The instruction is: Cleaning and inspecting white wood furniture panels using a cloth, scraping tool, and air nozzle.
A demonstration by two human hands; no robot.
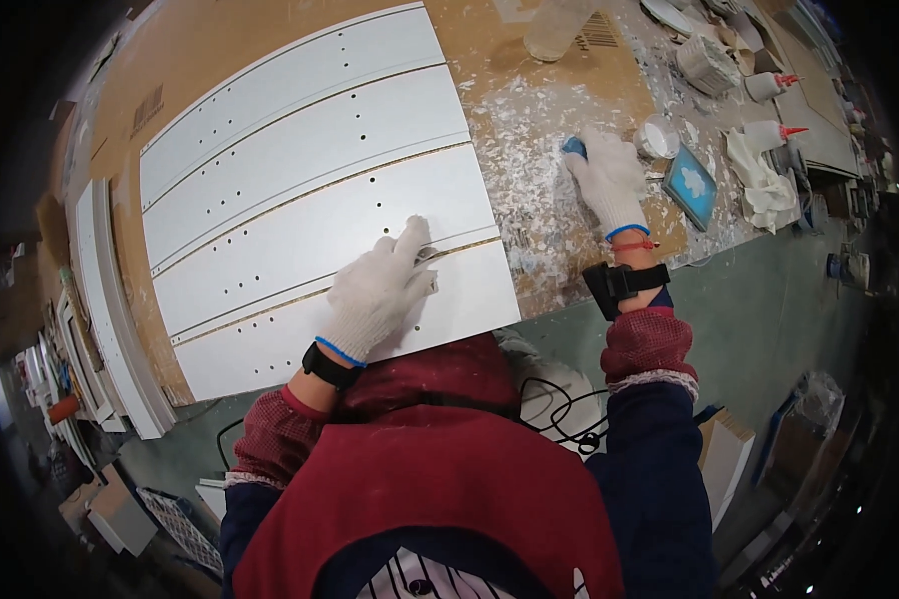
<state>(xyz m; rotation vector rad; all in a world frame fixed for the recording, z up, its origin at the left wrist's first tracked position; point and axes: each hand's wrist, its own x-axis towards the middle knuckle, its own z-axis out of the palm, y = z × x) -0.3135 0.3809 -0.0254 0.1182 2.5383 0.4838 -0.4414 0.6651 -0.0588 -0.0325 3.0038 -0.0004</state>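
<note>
White drilled boards (270,215) lie side by side on cardboard, with brown edges showing between them and small dark holes in rows. My left hand (378,290), in a white knit glove, rests on the nearer boards, fingers stretched out and the index pointing away from me. I see nothing held in it. Over the paint-flecked cardboard to the right, my gloved right hand (609,180) is closed on a small blue object (574,147); most of it is hidden by the fingers. Close by that hand are a small white tub (656,137) and a blue-framed flat tray (690,188).
Red-tipped white bottles (766,135), a crumpled white cloth (762,185) and a ribbed white container (708,66) crowd the right side. A clear container (557,30) stands at the far edge. Long white panels (120,309) lean at left. Black cable (569,414) hangs below the table.
</note>
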